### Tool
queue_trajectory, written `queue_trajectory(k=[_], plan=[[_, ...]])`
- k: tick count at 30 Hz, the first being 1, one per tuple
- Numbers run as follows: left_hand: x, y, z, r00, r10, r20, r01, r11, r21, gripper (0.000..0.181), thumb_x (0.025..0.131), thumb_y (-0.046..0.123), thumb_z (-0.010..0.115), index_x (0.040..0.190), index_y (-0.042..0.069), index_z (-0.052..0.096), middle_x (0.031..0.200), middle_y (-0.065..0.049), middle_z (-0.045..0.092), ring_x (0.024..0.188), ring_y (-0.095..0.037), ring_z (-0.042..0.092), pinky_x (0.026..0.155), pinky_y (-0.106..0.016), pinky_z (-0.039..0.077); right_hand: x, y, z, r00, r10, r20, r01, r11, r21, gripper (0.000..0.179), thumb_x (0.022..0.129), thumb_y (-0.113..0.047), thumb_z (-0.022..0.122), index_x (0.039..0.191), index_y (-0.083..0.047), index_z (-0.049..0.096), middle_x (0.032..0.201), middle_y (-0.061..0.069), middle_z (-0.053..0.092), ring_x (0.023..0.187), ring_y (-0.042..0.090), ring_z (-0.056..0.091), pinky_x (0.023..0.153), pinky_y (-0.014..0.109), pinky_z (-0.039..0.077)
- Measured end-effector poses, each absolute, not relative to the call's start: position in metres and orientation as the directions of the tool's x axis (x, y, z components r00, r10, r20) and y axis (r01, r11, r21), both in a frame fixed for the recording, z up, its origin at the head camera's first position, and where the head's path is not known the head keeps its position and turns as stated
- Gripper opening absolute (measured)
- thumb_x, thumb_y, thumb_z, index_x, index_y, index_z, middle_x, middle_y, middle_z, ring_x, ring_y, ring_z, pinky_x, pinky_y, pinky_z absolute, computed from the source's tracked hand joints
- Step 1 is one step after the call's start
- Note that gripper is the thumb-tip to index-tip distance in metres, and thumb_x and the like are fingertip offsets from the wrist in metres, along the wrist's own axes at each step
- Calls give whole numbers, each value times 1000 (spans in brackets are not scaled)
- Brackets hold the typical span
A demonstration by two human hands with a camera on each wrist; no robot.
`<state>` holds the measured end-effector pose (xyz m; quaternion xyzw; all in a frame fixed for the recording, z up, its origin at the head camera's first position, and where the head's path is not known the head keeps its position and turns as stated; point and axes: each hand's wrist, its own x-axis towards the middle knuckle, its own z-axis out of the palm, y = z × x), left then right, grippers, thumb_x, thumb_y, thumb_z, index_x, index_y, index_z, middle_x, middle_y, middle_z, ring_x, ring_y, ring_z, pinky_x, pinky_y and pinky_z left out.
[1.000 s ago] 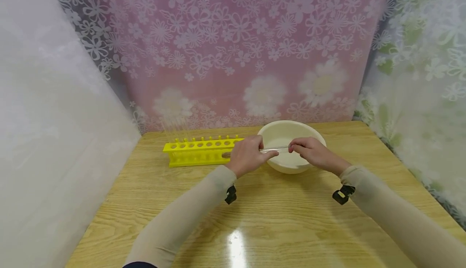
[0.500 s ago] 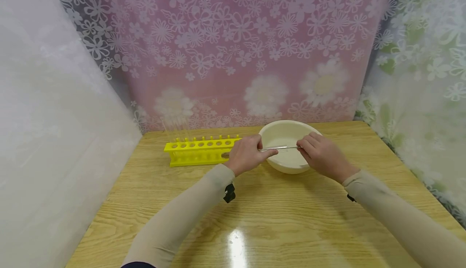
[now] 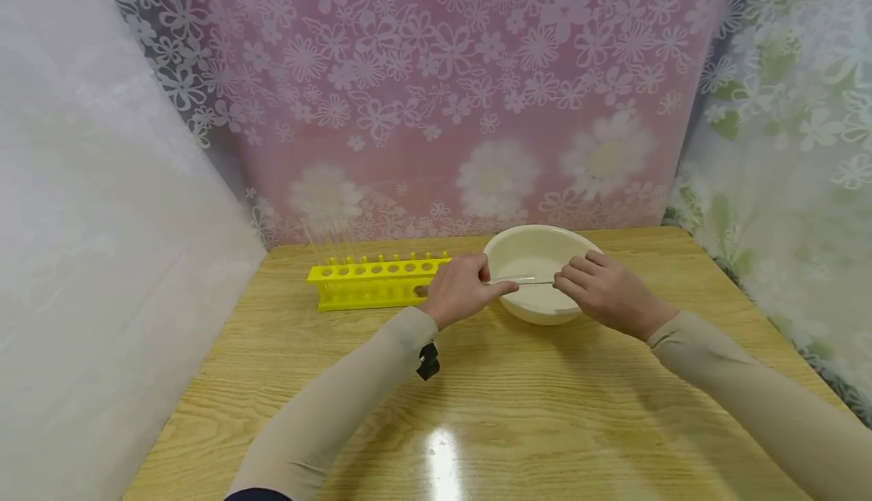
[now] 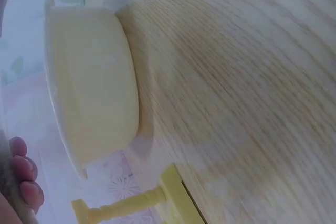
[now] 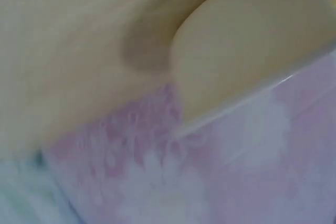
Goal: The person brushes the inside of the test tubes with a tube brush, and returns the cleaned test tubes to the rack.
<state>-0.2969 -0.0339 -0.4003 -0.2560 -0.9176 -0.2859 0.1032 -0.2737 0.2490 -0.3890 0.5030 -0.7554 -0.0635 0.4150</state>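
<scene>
My left hand (image 3: 459,285) grips a clear glass test tube (image 3: 524,280) held nearly level over the front left part of a cream basin (image 3: 541,316). A brownish brush head (image 3: 421,290) shows at the tube's left end, past the hand. In the left wrist view the curled fingers (image 4: 25,169) wrap around the tube, with the brown bristles showing there. From the tube's right mouth runs the thin wire handle of the test tube brush (image 3: 546,282). My right hand (image 3: 602,290) pinches this handle above the basin's right side. The right wrist view does not show that hand.
A yellow test tube rack (image 3: 371,304) stands left of the basin, partly behind my left hand. Several clear tubes (image 3: 330,244) stand upright at its left end. The wooden table (image 3: 531,410) is bordered by a pink floral curtain (image 3: 436,122) behind and pale sheets at both sides.
My right hand has shifted right, away from the left hand, and its wrist has turned over, showing the back of the hand. My left hand and the tube stay nearly in place.
</scene>
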Motion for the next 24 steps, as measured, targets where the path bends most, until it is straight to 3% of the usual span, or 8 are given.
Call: queue_trajectory(k=[3,6,9,12,17,20,22,24], plan=[[-297,-35,-401,-837,413,360,542,716,439,52,84,71,66,77,21,54,66,5,54,50,-13,46,44,-27,36,-271,244,-386,-294,-744,600,-811,527,255,9,99,-13,65,91,-9,64,82,0,61,72,13,54,64,32,49],[-296,-36,-401,-818,422,390,562,730,389,51,84,71,66,77,22,53,65,7,53,49,-11,44,43,-26,34,-268,240,-385,-472,-663,581,-827,561,-32,18,87,-8,78,88,-16,61,79,-8,56,67,4,46,59,25,44],[-295,-37,-401,-791,440,425,588,738,331,51,84,70,67,77,22,52,66,8,52,49,-10,44,42,-25,33,-265,239,-384,-648,-595,475,-758,564,-328,16,93,-10,73,86,-16,60,73,-7,53,61,3,41,56,24,40],[-293,-37,-401,-767,462,446,610,740,283,51,85,69,67,77,22,51,67,8,51,49,-9,44,43,-23,33,-263,239,-384,-782,-534,320,-605,533,-592,18,101,-18,64,86,-9,59,67,-1,49,56,9,39,55,27,38],[-291,-35,-403,-749,483,454,625,742,242,51,86,69,65,77,22,49,66,8,49,48,-8,41,43,-22,31,-263,236,-382,-883,-467,44,-228,344,-911,32,106,-24,54,86,1,51,67,2,39,55,21,31,56,37,31],[-291,-33,-403,-733,487,475,635,740,222,52,86,70,65,77,22,48,66,8,47,48,-8,39,42,-22,29,-264,234,-381,-891,-446,-84,15,156,-988,33,107,-23,51,81,-4,44,67,0,34,59,22,24,62,42,24],[-292,-32,-404,-719,490,493,645,734,212,52,86,70,65,77,22,47,65,8,47,48,-7,38,42,-22,28,-264,234,-382,-893,-433,-125,98,83,-992,32,107,-23,50,80,-7,43,67,-1,32,59,21,22,65,44,22],[-292,-32,-405,-712,491,502,652,728,214,52,86,70,64,77,22,47,64,8,47,47,-7,38,41,-21,28,-264,234,-383,-910,-404,-97,50,126,-991,32,107,-24,52,81,-5,46,66,-1,34,58,20,27,62,42,26]])
